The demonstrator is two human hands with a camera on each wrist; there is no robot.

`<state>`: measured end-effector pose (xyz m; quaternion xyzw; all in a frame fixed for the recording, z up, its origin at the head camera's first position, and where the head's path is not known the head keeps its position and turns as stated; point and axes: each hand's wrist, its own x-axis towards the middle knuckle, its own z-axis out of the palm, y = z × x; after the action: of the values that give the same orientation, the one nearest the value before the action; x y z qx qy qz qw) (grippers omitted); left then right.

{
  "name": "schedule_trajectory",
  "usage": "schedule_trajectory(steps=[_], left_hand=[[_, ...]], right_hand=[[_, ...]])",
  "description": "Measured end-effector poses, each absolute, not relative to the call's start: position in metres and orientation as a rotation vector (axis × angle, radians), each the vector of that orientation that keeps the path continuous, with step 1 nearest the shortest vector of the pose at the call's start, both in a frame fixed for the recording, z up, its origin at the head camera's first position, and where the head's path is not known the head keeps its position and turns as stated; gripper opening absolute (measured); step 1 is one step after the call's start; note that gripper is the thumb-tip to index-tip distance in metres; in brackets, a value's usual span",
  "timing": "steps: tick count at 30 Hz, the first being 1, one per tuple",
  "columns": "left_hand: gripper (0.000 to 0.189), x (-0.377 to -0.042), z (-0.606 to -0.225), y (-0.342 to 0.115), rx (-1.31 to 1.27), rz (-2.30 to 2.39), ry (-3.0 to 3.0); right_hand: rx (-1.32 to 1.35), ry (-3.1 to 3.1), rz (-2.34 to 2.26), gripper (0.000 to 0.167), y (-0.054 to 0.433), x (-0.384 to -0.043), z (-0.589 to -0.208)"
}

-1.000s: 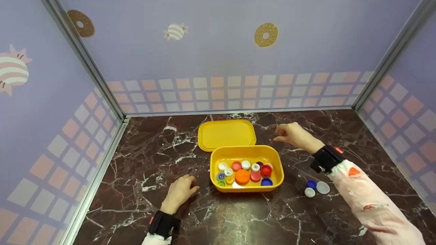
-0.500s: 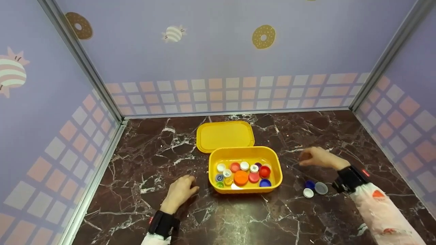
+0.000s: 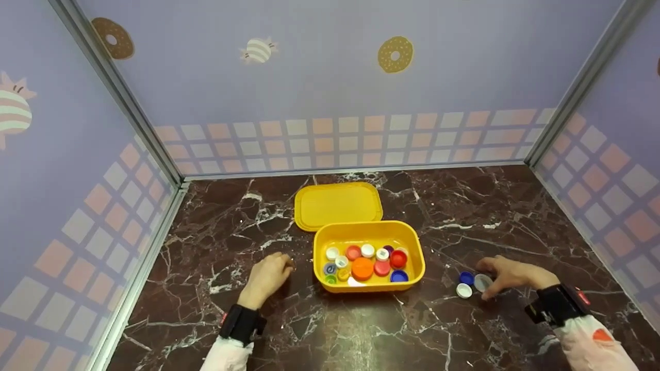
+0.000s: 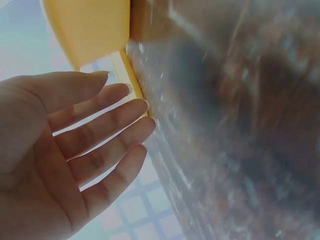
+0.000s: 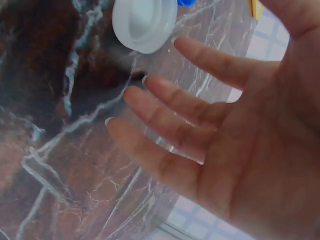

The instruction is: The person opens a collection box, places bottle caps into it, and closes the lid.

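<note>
My right hand (image 3: pixel 513 275) is at the translucent white cap (image 3: pixel 482 283), thumb and fingers spread on either side of it. In the right wrist view the same pale cap (image 5: pixel 145 24) lies just beyond the fingertips, with nothing in the palm. Beside it on the table are a blue cap (image 3: pixel 466 278) and a small white cap (image 3: pixel 464 291). My left hand (image 3: pixel 265 278) rests on the table left of the yellow box (image 3: pixel 368 286), its fingers relaxed and holding nothing, as the left wrist view shows too.
Inside the yellow box lie several bottle caps, among them a large orange cap (image 3: pixel 362 268), a red cap (image 3: pixel 398 258) and a dark blue cap (image 3: pixel 399 276). The yellow lid (image 3: pixel 337 206) lies flat behind the box. Patterned walls (image 3: pixel 330 77) enclose the dark marble table (image 3: pixel 232 221).
My right hand has come from behind the box's right side toward me and rightward, down to the three loose caps. The left hand has stayed beside the box.
</note>
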<state>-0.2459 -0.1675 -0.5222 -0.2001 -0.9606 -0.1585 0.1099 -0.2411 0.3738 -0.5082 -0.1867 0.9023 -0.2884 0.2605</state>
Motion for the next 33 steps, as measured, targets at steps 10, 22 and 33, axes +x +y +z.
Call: schedule_trajectory(steps=[10,22,33], left_hand=[[0.006,-0.263,-0.517,-0.192,-0.423,-0.474,-2.858],[0.008,-0.253,-0.529,-0.199,-0.364,-0.453,-2.927],[0.009,-0.245,-0.53,-0.195,-0.384,-0.486,-2.898]], right_hand=[[-0.477,2.625,-0.708,0.038,0.367,-0.228,-0.521],[-0.413,2.734,-0.669,0.027,0.363,-0.238,-0.513],[-0.743,2.962,-0.692,0.014,0.305,-0.266,-0.463]])
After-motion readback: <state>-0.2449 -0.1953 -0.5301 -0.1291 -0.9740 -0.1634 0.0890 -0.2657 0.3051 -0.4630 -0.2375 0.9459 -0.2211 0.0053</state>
